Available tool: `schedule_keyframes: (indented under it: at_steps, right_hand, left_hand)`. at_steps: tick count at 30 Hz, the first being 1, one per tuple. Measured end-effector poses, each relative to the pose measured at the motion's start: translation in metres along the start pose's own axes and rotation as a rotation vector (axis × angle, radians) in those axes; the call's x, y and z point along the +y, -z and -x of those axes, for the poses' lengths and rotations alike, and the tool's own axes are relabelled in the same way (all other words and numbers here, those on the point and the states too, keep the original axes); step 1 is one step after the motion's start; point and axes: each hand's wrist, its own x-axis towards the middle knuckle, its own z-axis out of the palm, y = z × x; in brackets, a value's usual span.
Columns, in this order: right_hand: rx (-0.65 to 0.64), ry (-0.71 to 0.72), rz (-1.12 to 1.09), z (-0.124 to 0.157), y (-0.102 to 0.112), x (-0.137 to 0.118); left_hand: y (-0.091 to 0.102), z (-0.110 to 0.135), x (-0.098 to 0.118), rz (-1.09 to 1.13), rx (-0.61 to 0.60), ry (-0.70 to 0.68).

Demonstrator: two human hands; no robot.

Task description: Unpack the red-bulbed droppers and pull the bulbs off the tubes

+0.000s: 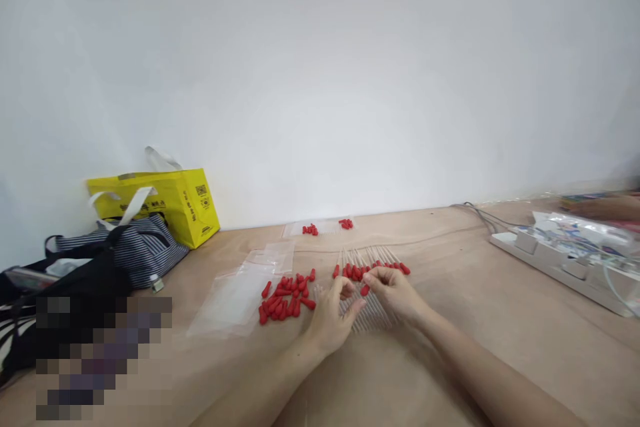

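Note:
My right hand pinches a red rubber dropper bulb between thumb and fingertips. Close beside it, my left hand is curled, its thumb and forefinger apart with nothing visible between them. Clear thin tubes lie side by side on the table beneath both hands, partly covered by them. Just beyond the hands is a row of droppers, red bulbs towards me and thin stems pointing away. Left of my left hand lies a heap of loose red bulbs.
Clear plastic bags lie flat left of the heap. Bagged red-bulb droppers rest near the wall. A yellow bag, a striped bag and a black bag stand left. A white tray with cables sits right.

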Motion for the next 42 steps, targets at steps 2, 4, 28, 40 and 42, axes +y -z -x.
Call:
schedule_keyframes:
  at_steps: [2,4,28,40,42]
  right_hand:
    - [0.011,-0.168,0.206,-0.006,0.029,0.007]
    - [0.051,-0.253,0.288,-0.009,0.055,0.016]
    - [0.319,-0.195,0.824,-0.024,0.039,0.028]
    - [0.184,0.246,0.297,0.019,-0.041,-0.005]
    - [0.141,0.323,0.367,0.028,-0.055,-0.012]
  left_hand:
    - [0.007,0.009,-0.008,-0.094,-0.030,-0.084]
    - [0.018,0.019,-0.017,-0.177,-0.075,-0.173]
    - [0.035,0.031,-0.035,-0.251,-0.031,-0.158]
    - [0.020,0.021,-0.023,0.067,0.084,0.137]
    - [0.014,0.021,-0.019,0.214,0.079,0.213]
